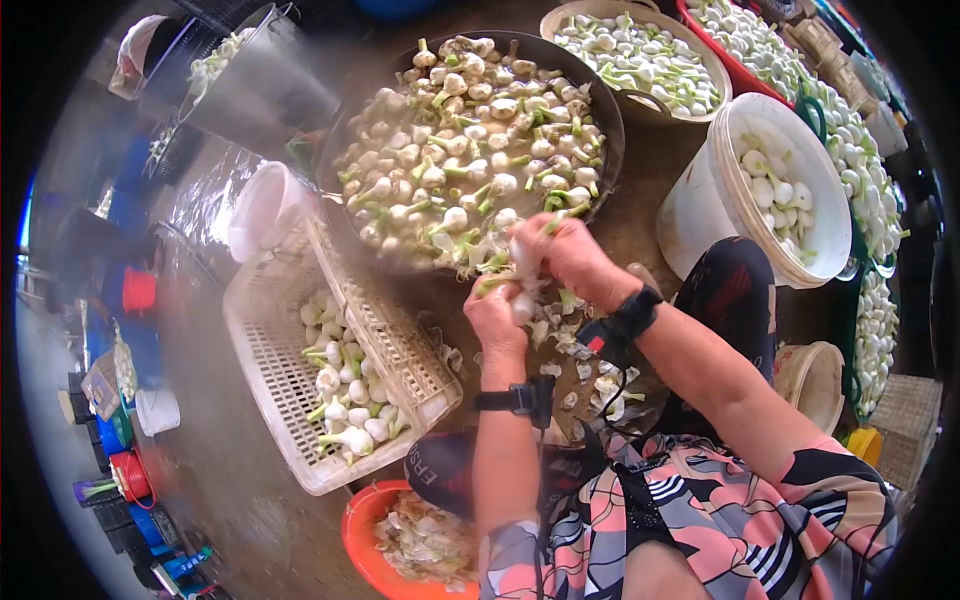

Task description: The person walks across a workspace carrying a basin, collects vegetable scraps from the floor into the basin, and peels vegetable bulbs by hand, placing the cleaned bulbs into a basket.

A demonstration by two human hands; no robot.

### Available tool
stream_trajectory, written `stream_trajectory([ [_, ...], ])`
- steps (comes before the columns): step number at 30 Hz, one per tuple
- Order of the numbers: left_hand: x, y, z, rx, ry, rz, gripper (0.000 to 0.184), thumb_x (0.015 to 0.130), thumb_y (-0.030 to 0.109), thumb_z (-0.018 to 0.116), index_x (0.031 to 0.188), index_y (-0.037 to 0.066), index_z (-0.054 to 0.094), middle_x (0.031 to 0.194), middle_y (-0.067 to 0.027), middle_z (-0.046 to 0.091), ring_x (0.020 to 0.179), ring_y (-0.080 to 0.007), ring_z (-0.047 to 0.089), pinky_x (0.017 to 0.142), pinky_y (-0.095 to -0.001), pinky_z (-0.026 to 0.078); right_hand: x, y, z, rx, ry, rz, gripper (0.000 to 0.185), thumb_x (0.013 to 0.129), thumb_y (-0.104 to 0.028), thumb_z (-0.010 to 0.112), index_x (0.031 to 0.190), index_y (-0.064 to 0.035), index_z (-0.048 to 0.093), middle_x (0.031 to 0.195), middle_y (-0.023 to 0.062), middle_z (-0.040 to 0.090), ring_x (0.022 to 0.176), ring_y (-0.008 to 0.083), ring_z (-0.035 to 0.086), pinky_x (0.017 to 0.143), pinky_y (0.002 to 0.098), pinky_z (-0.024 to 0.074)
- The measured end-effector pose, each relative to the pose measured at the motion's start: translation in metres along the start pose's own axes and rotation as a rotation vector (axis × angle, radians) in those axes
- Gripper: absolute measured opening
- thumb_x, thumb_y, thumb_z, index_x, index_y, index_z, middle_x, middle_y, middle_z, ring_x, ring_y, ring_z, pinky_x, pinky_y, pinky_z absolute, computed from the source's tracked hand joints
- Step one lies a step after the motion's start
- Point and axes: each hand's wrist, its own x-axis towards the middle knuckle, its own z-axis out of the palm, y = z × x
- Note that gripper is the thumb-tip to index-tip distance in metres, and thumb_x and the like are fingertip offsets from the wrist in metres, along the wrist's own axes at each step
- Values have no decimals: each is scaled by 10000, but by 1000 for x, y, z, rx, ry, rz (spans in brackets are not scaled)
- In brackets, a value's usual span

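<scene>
Holding pale garlic between our two hands, we see in the head view that they are close together just below the near rim of the wide dark pan. Our left hand is closed around the garlic from one side, and our right hand pinches at it from the other; we cannot tell whether this is one bulb or two. We wear a dark band on each wrist. Garlic bulbs with green stems crowd the pan in cloudy water. Scraps of peel lie on the wet floor beside our hands. To our left, a pale plastic crate holds whiter bulbs, with a pink tub near its far end and an orange basin of peelings near our left leg. To our right, we have a white bucket partly filled with bulbs, and beyond it a heaped round basket and a red tub.
</scene>
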Motion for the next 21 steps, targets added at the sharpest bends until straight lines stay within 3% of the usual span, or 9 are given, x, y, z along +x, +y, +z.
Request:
stream_trajectory([
  [3,-1,3,-9,-98,201,-234,198,720,-13,566,914,-46,585,818,-130,611,683,-226,633,527,-331,532,-1,-21,-17,413,-19,-70,437,941,-395,435,1127,-16,552,1109,126,585,971,191,581,799,350,510],
  [5,-3,-8,-11,566,-187,-162,444,742,75,629,1151,-42,503,859,-141,619,658,-280,649,511,-334,527,-1,-21,-36,386,-98,-88,469,942,-402,434,1185,-11,523,1146,119,570,1031,182,552,863,337,471],
  [7,-18,-26,-1,1592,-116,67,581,760,86,640,1278,-35,404,923,-151,629,608,-212,646,521,-293,513,-3,-23,-44,199,-126,-89,477,942,-392,437,1219,-8,499,1197,115,545,1084,183,525,908,331,438],
  [11,-33,18,19,595,-268,-154,363,802,126,657,1113,-43,577,836,-108,661,600,-119,615,528,-227,472,-15,-17,-29,264,-138,-145,463,946,-353,441,1244,-1,487,1253,128,514,1149,204,490,962,322,395],
  [12,-36,23,25,338,-209,-21,264,811,151,667,985,-46,644,749,-78,654,583,-101,598,522,-206,453,-14,-12,-30,294,-146,-155,438,949,-324,441,1228,9,500,1259,158,506,1175,241,476,990,334,368],
  [16,-40,37,34,389,-161,139,190,812,138,676,855,-47,668,610,-15,608,522,-53,515,479,-204,405,-26,-7,-9,-134,31,-200,420,959,-309,431,1200,23,520,1194,139,546,1106,181,503,965,315,377],
  [17,-40,37,33,373,-179,114,188,813,140,676,836,-46,669,608,-13,606,516,-49,503,474,-204,399,-31,-6,-1,-415,63,-451,414,958,-320,440,1194,7,533,1041,86,596,921,111,554,814,265,450],
  [19,-40,35,30,342,-215,63,190,815,145,675,797,-45,670,604,-10,602,506,-39,479,465,-205,387,-49,-13,13,-133,5,-215,405,951,-330,464,1186,-11,549,893,34,593,767,64,541,665,221,450],
  [21,-39,33,28,350,-233,79,194,820,141,651,749,-39,659,592,-7,587,510,-36,466,472,-210,382,-50,-14,10,-150,-14,-177,385,927,-298,508,1156,7,560,893,65,615,774,128,590,656,257,475],
])
